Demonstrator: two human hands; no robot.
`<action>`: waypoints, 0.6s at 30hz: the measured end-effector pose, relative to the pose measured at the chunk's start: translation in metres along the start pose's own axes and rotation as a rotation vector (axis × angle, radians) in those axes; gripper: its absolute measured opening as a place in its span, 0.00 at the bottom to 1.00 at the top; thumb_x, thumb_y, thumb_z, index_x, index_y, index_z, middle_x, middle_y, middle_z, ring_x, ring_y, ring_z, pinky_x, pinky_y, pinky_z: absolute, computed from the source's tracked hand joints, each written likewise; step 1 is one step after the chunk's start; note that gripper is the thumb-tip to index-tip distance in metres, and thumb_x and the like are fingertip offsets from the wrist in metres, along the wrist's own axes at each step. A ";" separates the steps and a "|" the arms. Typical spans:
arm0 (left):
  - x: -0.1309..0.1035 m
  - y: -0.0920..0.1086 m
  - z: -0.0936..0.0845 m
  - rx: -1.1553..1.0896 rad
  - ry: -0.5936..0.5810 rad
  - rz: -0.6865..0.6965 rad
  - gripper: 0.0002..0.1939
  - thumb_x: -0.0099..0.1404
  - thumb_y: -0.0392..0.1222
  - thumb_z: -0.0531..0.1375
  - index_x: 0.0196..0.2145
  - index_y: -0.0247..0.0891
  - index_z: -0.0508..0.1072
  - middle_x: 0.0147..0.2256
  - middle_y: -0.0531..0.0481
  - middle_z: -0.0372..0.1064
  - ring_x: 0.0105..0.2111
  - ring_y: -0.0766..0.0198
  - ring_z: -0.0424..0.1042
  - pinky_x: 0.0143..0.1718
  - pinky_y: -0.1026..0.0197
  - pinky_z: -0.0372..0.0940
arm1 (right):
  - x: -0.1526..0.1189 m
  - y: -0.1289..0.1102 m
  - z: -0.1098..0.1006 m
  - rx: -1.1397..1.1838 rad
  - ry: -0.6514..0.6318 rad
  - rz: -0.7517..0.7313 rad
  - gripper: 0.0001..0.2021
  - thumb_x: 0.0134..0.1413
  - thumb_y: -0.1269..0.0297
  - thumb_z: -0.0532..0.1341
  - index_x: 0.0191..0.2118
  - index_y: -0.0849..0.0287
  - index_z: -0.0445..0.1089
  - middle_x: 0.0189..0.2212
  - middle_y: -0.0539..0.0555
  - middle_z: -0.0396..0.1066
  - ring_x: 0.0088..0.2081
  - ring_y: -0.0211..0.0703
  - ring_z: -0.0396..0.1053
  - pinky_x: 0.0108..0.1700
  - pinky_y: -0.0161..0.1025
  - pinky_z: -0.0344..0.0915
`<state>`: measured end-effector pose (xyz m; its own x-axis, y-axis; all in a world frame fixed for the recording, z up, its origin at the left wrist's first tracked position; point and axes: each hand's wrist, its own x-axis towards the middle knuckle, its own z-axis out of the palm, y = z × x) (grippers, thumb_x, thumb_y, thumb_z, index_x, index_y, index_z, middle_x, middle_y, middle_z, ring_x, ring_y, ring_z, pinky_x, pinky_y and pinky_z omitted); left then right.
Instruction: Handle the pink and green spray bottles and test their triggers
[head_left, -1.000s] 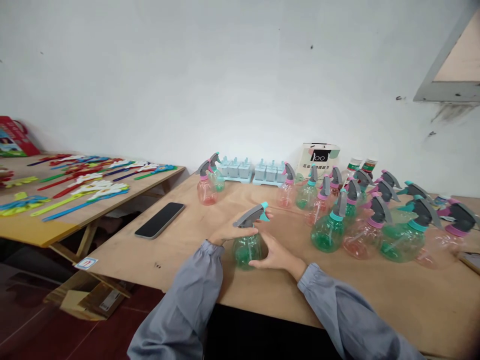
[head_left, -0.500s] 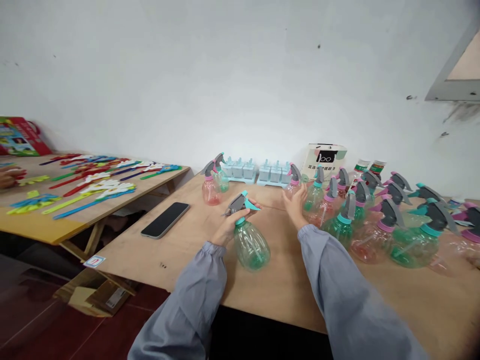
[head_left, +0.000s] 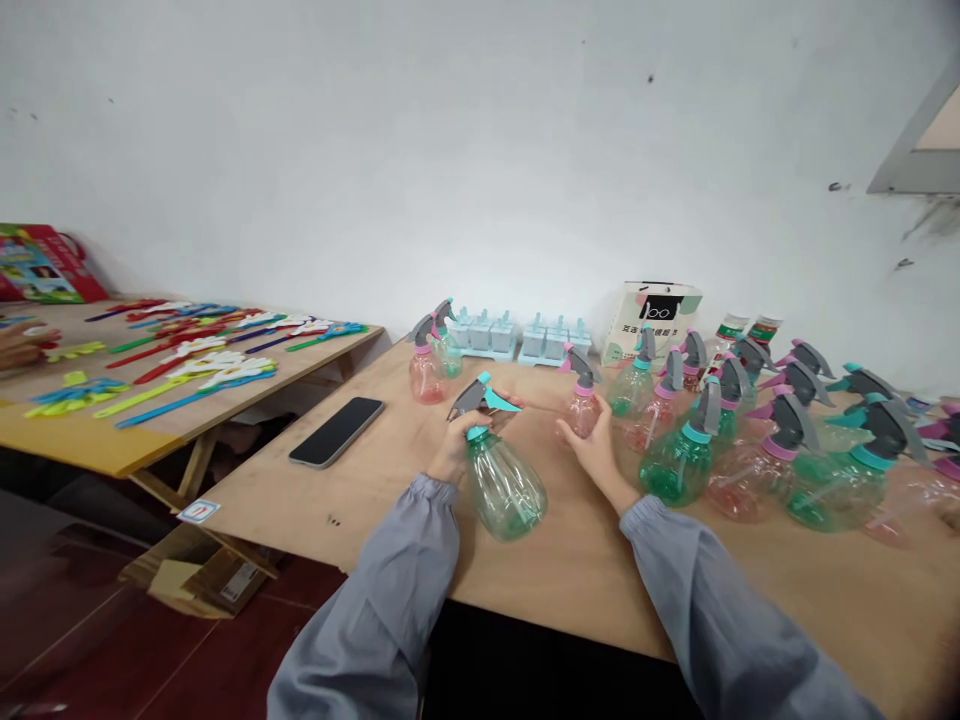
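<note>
My left hand (head_left: 451, 447) is wrapped round the neck of a green spray bottle (head_left: 506, 488), which tilts with its base toward the right and its grey and teal head at the upper left. My right hand (head_left: 596, 445) holds a pink spray bottle (head_left: 583, 408) by its body; its grey head has a pink collar and a teal tip. Close on the right stand several more pink and green bottles, among them a green one (head_left: 671, 466) and a pink one (head_left: 750, 478). A pink bottle (head_left: 428, 376) stands farther back on the left, with a green one behind it.
A phone (head_left: 337, 431) lies on the wooden table (head_left: 300, 515) at the left. Pale blue moulds (head_left: 491, 337) and a printed box (head_left: 649, 322) stand by the wall. On the left table (head_left: 82, 440) are colourful plastic pieces (head_left: 195, 370) and another person's hand (head_left: 26, 347).
The pink bottle in my right hand has come nearer, away from the moulds. My left hand still holds the green bottle, now slightly more tilted. The view has shifted a little.
</note>
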<state>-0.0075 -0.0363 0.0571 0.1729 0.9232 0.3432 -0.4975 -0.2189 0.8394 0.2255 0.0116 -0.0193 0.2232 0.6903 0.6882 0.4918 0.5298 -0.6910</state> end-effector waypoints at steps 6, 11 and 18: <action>-0.001 0.001 0.003 0.039 0.072 0.014 0.07 0.38 0.41 0.56 0.21 0.40 0.67 0.31 0.45 0.77 0.41 0.48 0.78 0.51 0.43 0.70 | -0.025 -0.015 -0.029 0.019 -0.049 0.011 0.41 0.48 0.45 0.68 0.62 0.59 0.53 0.59 0.66 0.60 0.63 0.59 0.59 0.66 0.59 0.55; -0.003 -0.001 0.007 -0.131 0.054 -0.024 0.15 0.39 0.37 0.59 0.29 0.37 0.74 0.27 0.49 0.74 0.38 0.51 0.79 0.53 0.46 0.70 | -0.025 -0.016 -0.029 0.038 -0.041 0.000 0.41 0.48 0.44 0.68 0.62 0.59 0.54 0.59 0.65 0.61 0.63 0.59 0.60 0.67 0.59 0.54; 0.000 0.000 0.004 -0.073 0.060 0.012 0.08 0.38 0.37 0.57 0.21 0.38 0.71 0.25 0.48 0.73 0.39 0.51 0.78 0.50 0.46 0.72 | -0.025 -0.015 -0.029 0.030 -0.048 -0.006 0.41 0.48 0.44 0.68 0.61 0.59 0.54 0.59 0.66 0.61 0.62 0.59 0.60 0.66 0.60 0.55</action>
<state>-0.0036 -0.0375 0.0585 0.1158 0.9384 0.3255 -0.5605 -0.2088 0.8014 0.2372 -0.0277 -0.0199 0.1792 0.7093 0.6817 0.4671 0.5485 -0.6935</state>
